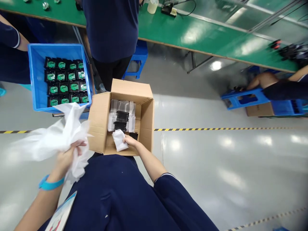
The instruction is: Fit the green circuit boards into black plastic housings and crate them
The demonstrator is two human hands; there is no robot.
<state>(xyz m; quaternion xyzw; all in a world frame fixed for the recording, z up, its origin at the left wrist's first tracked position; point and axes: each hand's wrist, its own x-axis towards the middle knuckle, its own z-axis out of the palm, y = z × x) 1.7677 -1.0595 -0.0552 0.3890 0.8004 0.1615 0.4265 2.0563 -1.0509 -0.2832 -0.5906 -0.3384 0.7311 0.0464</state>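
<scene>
My left hand [69, 157] is closed around a bunch of thin white foam bags [64, 133], blurred at their outer end. Inside the open cardboard box [146, 123], my right hand [130, 140] grips a white wrapped packet [119, 140] by its right side; what the wrapping contains is hidden. Farther back in the box lie rows of white wrapped packets [132, 109]. Black flat parts [122, 116] rest on top of them, and another black part [133, 135] lies just beyond my right hand.
To the left, a blue crate [56, 48] holds rows of black parts with green circuit boards [64, 88]. A person [110, 29] stands at the green workbench [168, 30] beyond the box, near a blue stool [141, 54]. Another person sits at right near a blue stool [243, 98].
</scene>
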